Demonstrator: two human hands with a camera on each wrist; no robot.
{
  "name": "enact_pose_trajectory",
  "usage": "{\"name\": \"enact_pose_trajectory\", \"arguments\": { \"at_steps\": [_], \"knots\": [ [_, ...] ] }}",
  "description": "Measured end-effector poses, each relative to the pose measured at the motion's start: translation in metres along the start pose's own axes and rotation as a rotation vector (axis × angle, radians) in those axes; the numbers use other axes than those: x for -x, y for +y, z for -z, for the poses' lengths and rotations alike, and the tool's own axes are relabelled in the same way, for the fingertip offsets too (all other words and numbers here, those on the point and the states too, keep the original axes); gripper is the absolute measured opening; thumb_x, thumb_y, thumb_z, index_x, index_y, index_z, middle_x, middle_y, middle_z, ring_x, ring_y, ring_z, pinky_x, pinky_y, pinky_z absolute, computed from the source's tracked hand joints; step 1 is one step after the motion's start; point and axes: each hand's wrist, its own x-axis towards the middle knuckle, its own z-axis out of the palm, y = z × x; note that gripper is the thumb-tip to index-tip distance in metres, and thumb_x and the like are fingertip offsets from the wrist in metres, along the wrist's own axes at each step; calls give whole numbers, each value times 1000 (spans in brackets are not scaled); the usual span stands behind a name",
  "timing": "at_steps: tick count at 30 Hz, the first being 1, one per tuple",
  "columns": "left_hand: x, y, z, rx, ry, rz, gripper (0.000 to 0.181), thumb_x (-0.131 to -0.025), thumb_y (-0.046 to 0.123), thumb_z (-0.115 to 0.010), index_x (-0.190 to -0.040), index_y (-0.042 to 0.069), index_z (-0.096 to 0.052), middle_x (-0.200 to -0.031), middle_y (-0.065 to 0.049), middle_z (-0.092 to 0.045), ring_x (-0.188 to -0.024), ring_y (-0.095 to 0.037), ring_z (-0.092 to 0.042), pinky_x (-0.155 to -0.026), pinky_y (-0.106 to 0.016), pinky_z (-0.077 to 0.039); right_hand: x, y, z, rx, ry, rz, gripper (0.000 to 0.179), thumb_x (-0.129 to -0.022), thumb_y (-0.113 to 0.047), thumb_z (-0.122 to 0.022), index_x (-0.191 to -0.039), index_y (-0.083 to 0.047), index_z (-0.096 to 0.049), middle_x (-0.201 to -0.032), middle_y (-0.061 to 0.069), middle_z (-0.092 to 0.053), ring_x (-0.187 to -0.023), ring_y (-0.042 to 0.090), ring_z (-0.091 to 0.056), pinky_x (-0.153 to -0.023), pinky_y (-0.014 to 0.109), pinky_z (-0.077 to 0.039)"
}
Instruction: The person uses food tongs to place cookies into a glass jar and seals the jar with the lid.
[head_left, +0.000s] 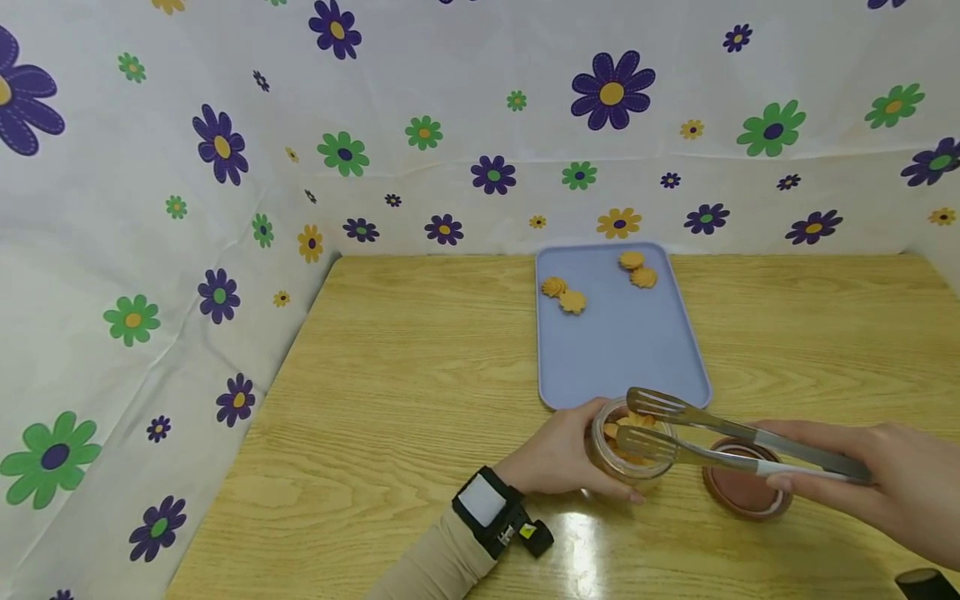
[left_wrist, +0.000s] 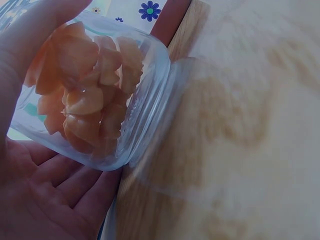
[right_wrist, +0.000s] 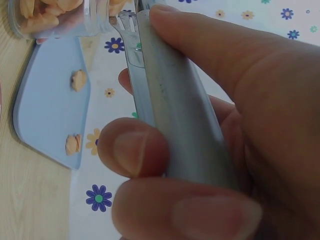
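My left hand (head_left: 558,454) is wrapped around a clear glass jar (head_left: 637,477) and holds it from the left side. Inside the jar, golden piped cookies (left_wrist: 85,105) show through the glass in the left wrist view. Metal tongs with slotted ends (head_left: 720,457) are gripped by my right hand (head_left: 892,475), thumb on one arm and fingers on the other. The tong ends stand apart over the jar's mouth; whether they touch a cookie I cannot tell. Under the tongs lies a round reddish-brown lid (head_left: 746,493), partly covered by them.
Behind the jar, a pale blue tray (head_left: 622,354) bears two pairs of cookies, one left (head_left: 572,302) and one at the far right (head_left: 643,277). All stand on a wooden table (head_left: 405,358) against flowered cloth (head_left: 450,100). A dark object (head_left: 926,583) shows at the lower right corner.
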Motion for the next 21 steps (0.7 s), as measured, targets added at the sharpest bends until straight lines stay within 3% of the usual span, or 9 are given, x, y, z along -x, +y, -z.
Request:
{"name": "enact_pose_trajectory", "arguments": {
  "at_steps": [7,21],
  "knots": [
    [1,-1,0,-7,5,-3,96,-66,45,-93,-148,21,-49,-132,8,-63,-120,-4,-58,-103,-25,-49,1,-2,0,-5,20,12,61,-91,-55,-66,-142,-22,-65,-64,-17,-56,-51,2,-38,-51,25,-31],
    [1,-1,0,13,4,-10,91,-65,42,-94,-144,23,-53,-134,9,-63,-122,-4,-57,-106,-25,-48,0,-7,3,-12,28,5,60,-92,-50,-68,-142,-17,-65,-54,-14,-40,-47,4,-30,-48,24,-28]
  ]
}}
